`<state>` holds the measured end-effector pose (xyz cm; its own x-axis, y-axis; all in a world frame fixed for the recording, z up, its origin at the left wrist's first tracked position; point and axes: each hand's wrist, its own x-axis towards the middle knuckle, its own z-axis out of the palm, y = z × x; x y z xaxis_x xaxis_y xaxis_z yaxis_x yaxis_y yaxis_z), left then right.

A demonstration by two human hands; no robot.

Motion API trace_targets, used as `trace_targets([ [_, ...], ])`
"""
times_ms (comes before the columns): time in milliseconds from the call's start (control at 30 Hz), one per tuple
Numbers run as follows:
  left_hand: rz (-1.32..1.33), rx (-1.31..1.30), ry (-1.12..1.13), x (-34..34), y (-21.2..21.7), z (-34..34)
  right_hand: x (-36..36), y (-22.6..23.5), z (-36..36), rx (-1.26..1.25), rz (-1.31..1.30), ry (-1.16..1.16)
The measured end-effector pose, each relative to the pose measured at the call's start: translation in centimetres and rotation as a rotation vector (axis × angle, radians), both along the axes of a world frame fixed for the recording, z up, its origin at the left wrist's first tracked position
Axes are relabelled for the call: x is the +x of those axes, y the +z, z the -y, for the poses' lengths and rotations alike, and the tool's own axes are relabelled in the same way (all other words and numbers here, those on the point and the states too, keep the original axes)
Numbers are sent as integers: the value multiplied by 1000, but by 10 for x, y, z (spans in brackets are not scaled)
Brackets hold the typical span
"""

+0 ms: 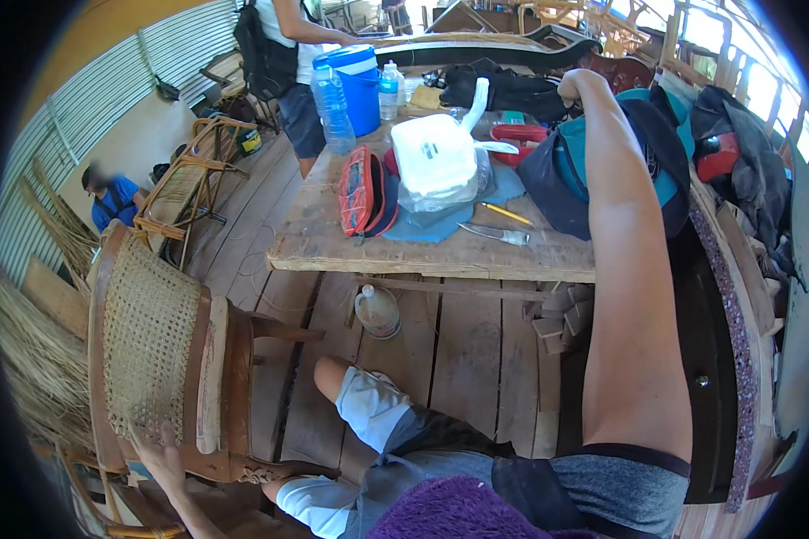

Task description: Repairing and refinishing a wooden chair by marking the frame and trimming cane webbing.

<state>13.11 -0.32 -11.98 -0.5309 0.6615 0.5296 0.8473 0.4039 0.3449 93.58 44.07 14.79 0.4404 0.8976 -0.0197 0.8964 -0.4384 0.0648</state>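
- Head view: chair with woven cane panel stands at the person's left side, tilted, wooden frame round the cane.
- Left hand: fingers apart, up against the lower edge of the cane; grips nothing that I can see.
- Right hand: arm stretched out over the worktop, hand beside dark cloth; too small to tell whether it holds anything.
- On worktop: white container on a plastic bag, red pencil case just left of it, yellow pencil and knife-like tool near the front edge.
- Blue bucket at the left, clear bottle just beside it.
- Jug on the plank floor.
- Co-worker in blue, far left; another person stands behind the bucket.
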Motion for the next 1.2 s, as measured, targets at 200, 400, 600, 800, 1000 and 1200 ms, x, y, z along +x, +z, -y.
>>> trace_targets([
  [200, 619, 296, 87, -37, -3, -12, 15, -33, -43, -11, 89, -41],
  [400, 876, 603, 200, -41, 0, -31, 23, -41, -99, -130, -44, -72],
  [600, 731, 590, 197, -44, 1, -42, 36, -49, -116, -184, -103, -94],
  [800, 854, 690, 194, -46, 5, -42, 40, -57, -110, -171, -80, -87],
  [1000, 853, 493, 289, -48, 8, -47, 31, -60, -103, -118, -28, -64],
  [1200, 627, 650, 67, -49, 1, -45, 34, -60, -111, -152, -27, -59],
])
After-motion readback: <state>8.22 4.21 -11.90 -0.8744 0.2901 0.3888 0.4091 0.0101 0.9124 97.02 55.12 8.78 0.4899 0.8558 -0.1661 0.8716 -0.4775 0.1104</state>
